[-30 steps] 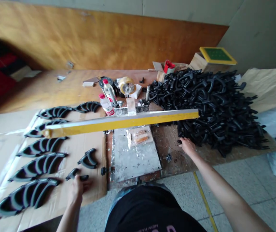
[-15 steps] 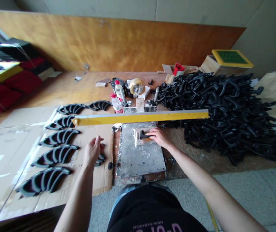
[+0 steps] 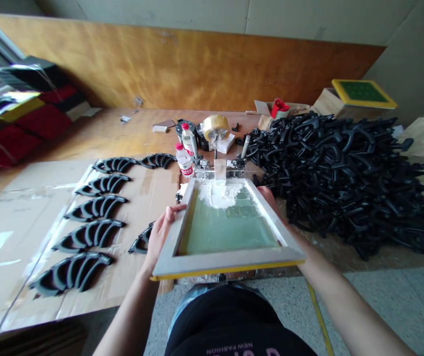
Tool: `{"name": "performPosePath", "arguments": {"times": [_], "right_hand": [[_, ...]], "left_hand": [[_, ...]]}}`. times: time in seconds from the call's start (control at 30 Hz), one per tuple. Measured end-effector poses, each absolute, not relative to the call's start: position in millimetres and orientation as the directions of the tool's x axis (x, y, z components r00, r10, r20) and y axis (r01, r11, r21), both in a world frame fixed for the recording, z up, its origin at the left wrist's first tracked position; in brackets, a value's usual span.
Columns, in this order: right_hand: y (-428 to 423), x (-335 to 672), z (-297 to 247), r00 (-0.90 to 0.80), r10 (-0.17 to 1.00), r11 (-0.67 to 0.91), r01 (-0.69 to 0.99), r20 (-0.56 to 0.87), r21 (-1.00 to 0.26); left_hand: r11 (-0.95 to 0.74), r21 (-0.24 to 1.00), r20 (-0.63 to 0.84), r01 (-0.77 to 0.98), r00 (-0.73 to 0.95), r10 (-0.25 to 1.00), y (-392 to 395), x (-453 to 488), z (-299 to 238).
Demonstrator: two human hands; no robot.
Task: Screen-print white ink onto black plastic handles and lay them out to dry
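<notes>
Grey, the frame (image 3: 234,260) sits between curved parts (image 3: 91,235) at left and the pile (image 3: 341,173) at right, left hand (image 3: 162,228) touching its left side, right hand (image 3: 268,197) half hidden, whether fingers grip I cannot tell, and even support should keep it level.

The worktop (image 3: 108,131), brown wood, stretches across the middle of the frame. At left lies a cardboard sheet (image 3: 154,193) bearing rows of curved black parts (image 3: 93,235). A large heap of black parts (image 3: 338,168) covers the right side. Near the centre stand two red-capped bottles (image 3: 186,164), just beside a metal clamp fixture (image 3: 204,172). A small white block (image 3: 160,129) lies behind, left of centre; a wooden box (image 3: 328,103) stands at upper right.
</notes>
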State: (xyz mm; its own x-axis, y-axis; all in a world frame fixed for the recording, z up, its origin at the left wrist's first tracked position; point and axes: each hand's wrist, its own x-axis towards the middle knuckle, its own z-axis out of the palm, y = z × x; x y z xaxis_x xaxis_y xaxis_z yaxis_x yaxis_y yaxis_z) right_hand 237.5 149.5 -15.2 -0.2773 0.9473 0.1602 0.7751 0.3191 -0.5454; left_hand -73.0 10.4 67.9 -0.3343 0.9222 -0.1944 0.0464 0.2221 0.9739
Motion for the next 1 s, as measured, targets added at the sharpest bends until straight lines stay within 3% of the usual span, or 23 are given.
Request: {"name": "performPosePath", "arguments": {"times": [0.1, 0.2, 0.37, 0.47, 0.67, 0.87, 1.0], "right_hand": [[175, 227, 4, -0.219, 0.919, 0.366, 0.779, 0.327, -0.509], [190, 183, 20, -0.41, 0.802, 0.577, 0.721, 0.434, -0.383], [188, 130, 14, -0.615, 0.769, 0.64, 0.739, 0.175, -0.212], [167, 137, 5, -0.681, 0.722, 0.691, 0.704, 0.12, -0.164], [134, 169, 19, -0.93, 0.352, 0.922, 0.326, 0.103, -0.207], [135, 168, 6, -0.816, 0.528, 0.847, 0.487, 0.234, -0.214], [127, 172, -1, -0.859, 0.445, 0.89, 0.393, 0.253, -0.231]], "left_hand": [[0.355, 0.934, -0.329, 0.043, -0.283, 0.901, -8, -77, 21], [0.411, 0.91, -0.384, 0.045, -0.275, 0.881, -12, -76, -21], [0.435, 0.892, -0.392, 0.124, -0.268, 0.88, -9, -78, -50], [0.426, 0.895, -0.384, 0.133, -0.257, 0.887, -9, -80, -53], [0.423, 0.886, -0.367, 0.191, -0.27, 0.89, -10, -79, -55], [0.423, 0.898, -0.381, 0.118, -0.27, 0.884, -12, -76, -43], [0.43, 0.899, -0.396, 0.077, -0.275, 0.876, -12, -73, -31]]}}
